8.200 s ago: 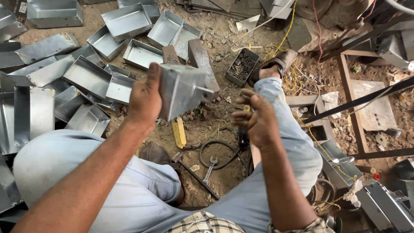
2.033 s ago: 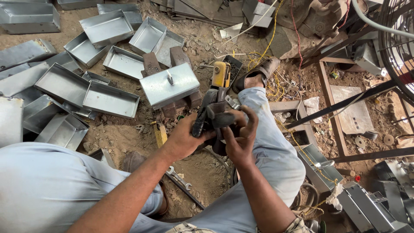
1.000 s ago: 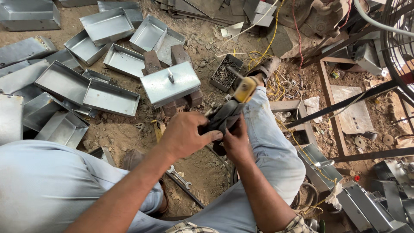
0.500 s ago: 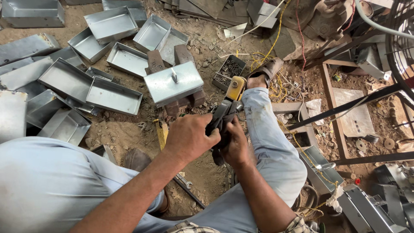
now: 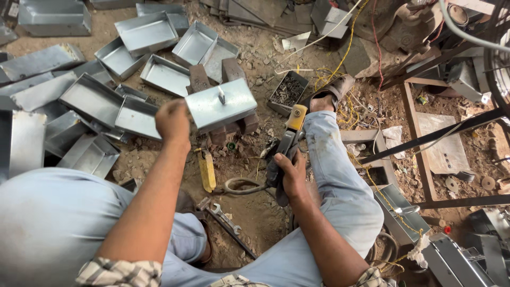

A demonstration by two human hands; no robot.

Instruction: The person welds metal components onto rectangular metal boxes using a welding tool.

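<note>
Head view: right hand (image 5: 291,172) clenched around power tool (image 5: 287,146), yellow end pointing away; left hand (image 5: 172,119) gripping metal box (image 5: 220,104).

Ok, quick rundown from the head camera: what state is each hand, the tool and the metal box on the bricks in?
Left hand: raised, closed at the edge of the metal box.
Right hand: gripping the power tool.
Power tool: held low over the ground, yellow end pointing away.
Metal box: open side down on bricks, stud upright on top.
Spanner: lying flat on the dirt.
Small tray: filled with small parts.
</note>
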